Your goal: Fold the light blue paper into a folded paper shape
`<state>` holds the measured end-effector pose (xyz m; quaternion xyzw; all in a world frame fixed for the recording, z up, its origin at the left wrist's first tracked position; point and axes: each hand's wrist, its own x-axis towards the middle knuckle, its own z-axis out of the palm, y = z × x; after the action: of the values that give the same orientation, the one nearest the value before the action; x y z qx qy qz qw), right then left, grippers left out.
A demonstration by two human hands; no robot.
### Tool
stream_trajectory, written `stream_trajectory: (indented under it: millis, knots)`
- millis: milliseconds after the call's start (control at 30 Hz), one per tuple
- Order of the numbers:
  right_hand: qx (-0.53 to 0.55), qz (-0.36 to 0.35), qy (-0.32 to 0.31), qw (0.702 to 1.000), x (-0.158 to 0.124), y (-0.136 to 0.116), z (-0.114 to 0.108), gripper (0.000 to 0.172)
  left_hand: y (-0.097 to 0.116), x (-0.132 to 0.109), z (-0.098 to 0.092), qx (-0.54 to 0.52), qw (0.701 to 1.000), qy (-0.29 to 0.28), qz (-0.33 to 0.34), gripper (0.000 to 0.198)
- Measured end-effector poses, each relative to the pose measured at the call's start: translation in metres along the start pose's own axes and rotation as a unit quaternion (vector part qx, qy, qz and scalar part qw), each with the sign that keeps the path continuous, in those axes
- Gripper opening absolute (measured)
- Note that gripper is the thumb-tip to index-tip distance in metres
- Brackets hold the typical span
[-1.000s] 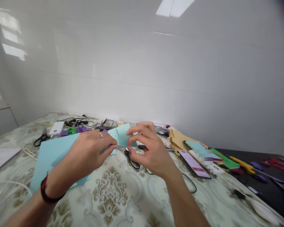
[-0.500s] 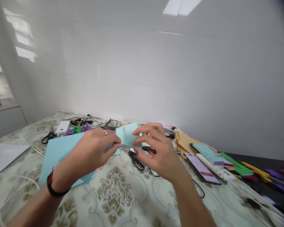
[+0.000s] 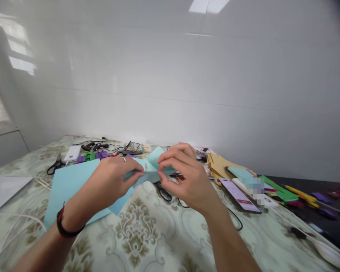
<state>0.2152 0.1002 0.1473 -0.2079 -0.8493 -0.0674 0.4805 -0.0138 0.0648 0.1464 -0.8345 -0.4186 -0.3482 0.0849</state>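
A small piece of light blue paper is held up between my two hands, above the table. Its upper part stands as a folded flap, and the patterned cloth shows through a gap beside it. My left hand, with a ring and a dark wrist cord, pinches the paper's left end between thumb and fingers. On the other end, my right hand has thumb and index finger closed on the paper, its other fingers curled over the flap. Larger blue sheets lie under and beside my left hand.
Black scissors, a white power bank and purple and green pieces lie at the back left. To the right are a phone, brown paper and green card. A glue gun lies behind my right hand.
The paper between my hands has tilted and its flap has folded over to the right, opening a gap. My right fingers have closed in nearer to it. The view has shifted slightly.
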Motion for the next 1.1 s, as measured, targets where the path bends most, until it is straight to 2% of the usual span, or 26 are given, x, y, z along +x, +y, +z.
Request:
stream_trajectory:
  millis: [233,367,500,633,833,967,1100]
  knots:
    - [-0.061,-0.019,-0.016,0.998,-0.002,-0.001,0.006,0.013,0.000,0.002,0.010,0.079,0.996,0.027,0.039,0.015]
    - [-0.075,-0.026,0.000,0.997,-0.002,0.000,0.009,0.014,-0.003,0.002,0.011,0.093,0.995,0.027,0.026,0.012]
    - [-0.096,-0.003,-0.010,0.995,-0.003,0.000,0.012,0.014,-0.005,0.002,0.010,0.124,0.992,0.002,-0.010,0.010]
    - [-0.118,0.013,-0.025,0.993,-0.004,0.001,0.017,0.012,-0.002,0.005,0.013,0.133,0.991,-0.011,-0.013,0.011]
    - [-0.077,-0.016,-0.045,0.996,-0.004,0.001,0.022,0.013,-0.001,0.004,0.016,0.118,0.993,-0.016,-0.011,0.013]
    - [-0.066,-0.027,-0.063,0.995,-0.005,0.002,0.024,0.014,-0.002,0.003,0.013,0.128,0.990,-0.051,-0.022,0.014]
    - [-0.059,-0.043,-0.062,0.995,-0.006,0.005,0.021,0.018,-0.005,0.005,0.012,0.092,0.992,-0.086,-0.027,0.013]
